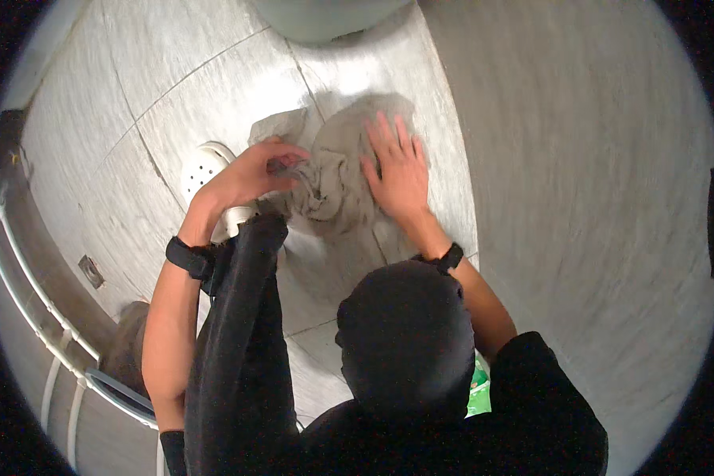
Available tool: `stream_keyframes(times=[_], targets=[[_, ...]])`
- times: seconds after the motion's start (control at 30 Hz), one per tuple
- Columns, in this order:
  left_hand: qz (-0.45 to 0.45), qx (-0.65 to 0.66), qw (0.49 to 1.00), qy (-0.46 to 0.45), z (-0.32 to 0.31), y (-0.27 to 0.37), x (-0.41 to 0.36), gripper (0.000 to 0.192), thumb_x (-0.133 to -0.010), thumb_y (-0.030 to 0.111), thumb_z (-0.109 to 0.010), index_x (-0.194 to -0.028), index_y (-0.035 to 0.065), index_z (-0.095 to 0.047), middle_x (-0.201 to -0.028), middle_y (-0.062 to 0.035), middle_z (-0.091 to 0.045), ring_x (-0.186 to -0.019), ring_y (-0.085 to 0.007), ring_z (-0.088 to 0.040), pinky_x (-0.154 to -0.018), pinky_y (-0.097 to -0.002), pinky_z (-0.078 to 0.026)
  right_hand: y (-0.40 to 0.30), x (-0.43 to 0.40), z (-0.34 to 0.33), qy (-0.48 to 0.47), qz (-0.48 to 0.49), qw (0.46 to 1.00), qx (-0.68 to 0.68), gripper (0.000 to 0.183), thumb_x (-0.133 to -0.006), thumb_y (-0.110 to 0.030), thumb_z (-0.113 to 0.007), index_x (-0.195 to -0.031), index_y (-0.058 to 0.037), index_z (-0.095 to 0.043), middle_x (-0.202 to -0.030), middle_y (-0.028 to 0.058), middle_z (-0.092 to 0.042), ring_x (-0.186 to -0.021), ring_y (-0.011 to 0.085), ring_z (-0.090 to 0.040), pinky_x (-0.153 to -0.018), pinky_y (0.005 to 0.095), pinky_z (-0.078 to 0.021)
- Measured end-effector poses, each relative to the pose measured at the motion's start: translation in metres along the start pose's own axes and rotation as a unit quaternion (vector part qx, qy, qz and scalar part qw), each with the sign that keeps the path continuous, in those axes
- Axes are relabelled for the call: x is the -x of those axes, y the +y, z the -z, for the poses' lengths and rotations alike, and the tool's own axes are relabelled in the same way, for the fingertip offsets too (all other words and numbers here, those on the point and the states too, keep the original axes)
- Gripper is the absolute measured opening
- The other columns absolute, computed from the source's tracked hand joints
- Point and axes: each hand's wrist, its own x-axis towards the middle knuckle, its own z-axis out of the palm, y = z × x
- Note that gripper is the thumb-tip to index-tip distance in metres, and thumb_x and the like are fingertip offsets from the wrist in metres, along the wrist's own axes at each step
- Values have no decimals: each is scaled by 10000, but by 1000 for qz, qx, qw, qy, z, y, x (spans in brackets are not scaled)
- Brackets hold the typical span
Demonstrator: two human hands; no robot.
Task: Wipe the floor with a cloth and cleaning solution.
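A crumpled grey-brown cloth point(333, 184), perhaps a garment, lies partly spread on the tiled floor in front of me. At the cloth's left part is my left hand point(256, 169), its fingers curled near a dark fold; whether they pinch the fabric cannot be told. My right hand point(397, 169) rests flat on the right part, palm down with fingers spread. Wet-looking, shiny tiles surround the cloth. Just left of my left hand a white perforated clog point(205, 169) is on my foot, partly behind my forearm.
A rounded pale container point(330, 18) stands at the top edge. White pipes point(47, 309) run along the left wall, near a small floor drain point(90, 271). A green packet point(479, 390) shows beside my body. A grey wall or panel point(571, 178) borders the floor on the right.
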Motion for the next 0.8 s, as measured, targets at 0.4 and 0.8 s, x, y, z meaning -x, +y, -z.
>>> stream_keyframes(times=[0.4,0.8], targets=[[-28,-20,999,-14,3,5,2,420,-805,125,-783,-1217,122,-702,-1167,-96,-568,-1127,-265,-548,-1026,-341,-418,-5,-7,1,18,5,1000,-2,560,-955,-276,-583,-1486,-164,-444,-1607,45,-316,-1486,299,-253,-1180,529,-242],[-1,71,997,-5,1,5,1,430,-900,269,-743,-1294,127,-647,-1188,-93,-611,-1145,-210,-556,-992,-340,-449,-1,-11,2,19,0,1000,-4,545,-958,-262,-576,-1478,-157,-451,-1603,41,-325,-1483,296,-264,-1179,518,-248]])
